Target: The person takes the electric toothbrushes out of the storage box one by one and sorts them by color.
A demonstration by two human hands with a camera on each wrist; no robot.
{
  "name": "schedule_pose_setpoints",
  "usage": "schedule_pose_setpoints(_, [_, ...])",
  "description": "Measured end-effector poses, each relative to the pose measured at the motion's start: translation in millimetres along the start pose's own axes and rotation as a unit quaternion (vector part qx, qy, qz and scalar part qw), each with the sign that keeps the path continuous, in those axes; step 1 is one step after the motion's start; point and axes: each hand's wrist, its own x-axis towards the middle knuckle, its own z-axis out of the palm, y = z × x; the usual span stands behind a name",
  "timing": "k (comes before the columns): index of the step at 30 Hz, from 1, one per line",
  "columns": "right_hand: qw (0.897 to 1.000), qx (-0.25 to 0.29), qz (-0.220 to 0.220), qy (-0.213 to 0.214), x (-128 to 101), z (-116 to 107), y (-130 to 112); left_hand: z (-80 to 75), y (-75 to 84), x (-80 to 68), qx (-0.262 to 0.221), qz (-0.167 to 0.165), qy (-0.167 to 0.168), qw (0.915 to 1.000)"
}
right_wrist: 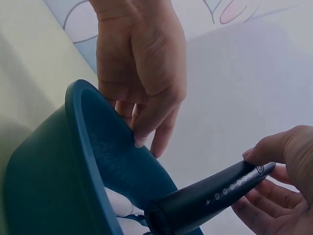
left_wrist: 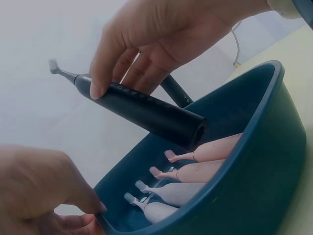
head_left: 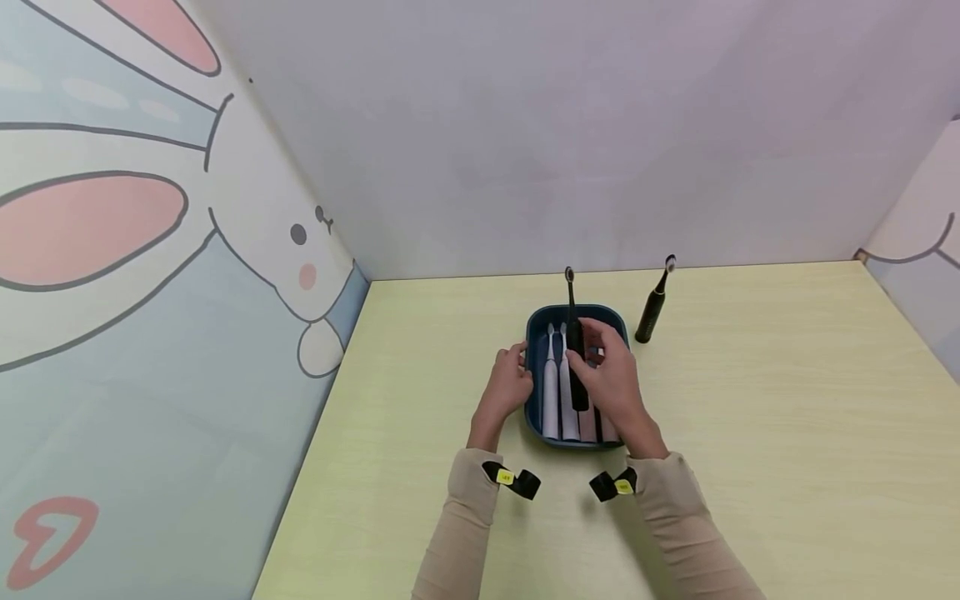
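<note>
A black electric toothbrush (head_left: 576,379) is pinched between the thumb and fingers of my right hand (head_left: 613,379), tilted above a dark blue bin (left_wrist: 288,156). Its brush head points to the far side, and its base hangs over the toothbrushes lying inside. My left hand (head_left: 507,385) grips the bin's left rim, thumb over the inner edge and fingers outside. Inside lie white electric toothbrushes (head_left: 551,400) at the left and pink electric toothbrushes (left_wrist: 203,170) beside them, side by side with heads toward the far end. My right hand partly covers the pink ones in the head view.
Another black electric toothbrush (head_left: 650,317) stands on the pale yellow table (head_left: 772,433), just right of the bin's far corner. A plain pale wall (head_left: 600,142) rises behind the table, and a wall with a cartoon rabbit (head_left: 262,242) is at the left.
</note>
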Motion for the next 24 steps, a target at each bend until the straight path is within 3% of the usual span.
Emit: schedule_pose_setpoints(24, [0.994,0.049,-0.038,0.095,1,-15,6,-1.6,-1.1,-1.5,-0.002,-0.007,-0.001,1.0000])
